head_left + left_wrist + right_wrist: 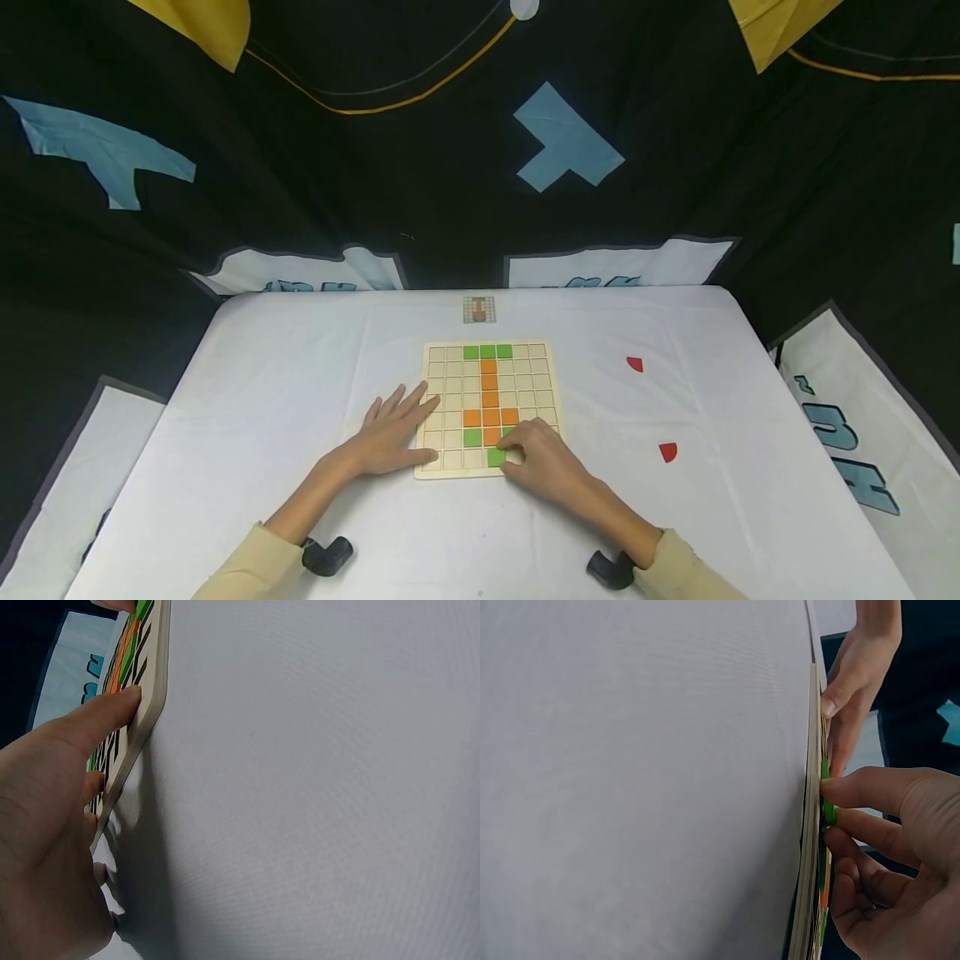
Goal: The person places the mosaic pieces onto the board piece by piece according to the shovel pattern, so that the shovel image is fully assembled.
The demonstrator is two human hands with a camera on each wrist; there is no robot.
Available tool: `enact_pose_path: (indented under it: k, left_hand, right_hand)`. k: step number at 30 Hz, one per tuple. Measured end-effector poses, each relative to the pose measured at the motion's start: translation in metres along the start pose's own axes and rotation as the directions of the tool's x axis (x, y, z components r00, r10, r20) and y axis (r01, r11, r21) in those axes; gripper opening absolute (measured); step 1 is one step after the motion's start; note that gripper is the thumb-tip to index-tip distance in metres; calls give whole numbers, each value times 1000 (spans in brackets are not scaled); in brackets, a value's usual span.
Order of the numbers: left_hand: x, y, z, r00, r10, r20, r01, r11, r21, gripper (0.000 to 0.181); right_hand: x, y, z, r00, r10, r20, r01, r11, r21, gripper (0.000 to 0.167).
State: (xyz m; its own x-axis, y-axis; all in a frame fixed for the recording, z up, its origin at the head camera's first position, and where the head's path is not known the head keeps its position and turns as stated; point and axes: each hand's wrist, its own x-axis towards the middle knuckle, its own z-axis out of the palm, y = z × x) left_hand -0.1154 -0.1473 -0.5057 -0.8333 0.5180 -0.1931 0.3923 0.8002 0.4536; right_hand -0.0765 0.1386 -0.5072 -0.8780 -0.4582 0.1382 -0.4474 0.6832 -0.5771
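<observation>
A pale wooden grid board (454, 467) lies on the white table, with green and orange square tiles set in its cells. Across its top row run green tiles (487, 352), and orange tiles (489, 382) go down the middle. My right hand (551, 467) pinches a green tile (496, 457) between thumb and forefinger at the bottom row; the right wrist view shows this green tile (829, 810) edge-on. With fingers spread and straight, my left hand (386, 437) rests on the board's left edge, its thumb (112, 712) touching the near corner.
Beyond the board lies a small pattern card (479, 309). To the right are two red pieces, one farther off (635, 364) and one nearer (668, 452). Black cloth with blue and yellow shapes hangs behind the white table (300, 358).
</observation>
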Motion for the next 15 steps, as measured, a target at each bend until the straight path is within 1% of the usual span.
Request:
enact_pose_path:
  k: [8,15]
  left_hand:
    - [0,0,1,1000,1,0,-1,1000,7,85]
    - [-1,1,-1,1000,5,-1,-5,1000,-1,85]
  right_hand:
    - [0,-1,1,1000,2,5,-2,1000,5,20]
    - [0,-2,3,1000,-4,-7,4,1000,15,22]
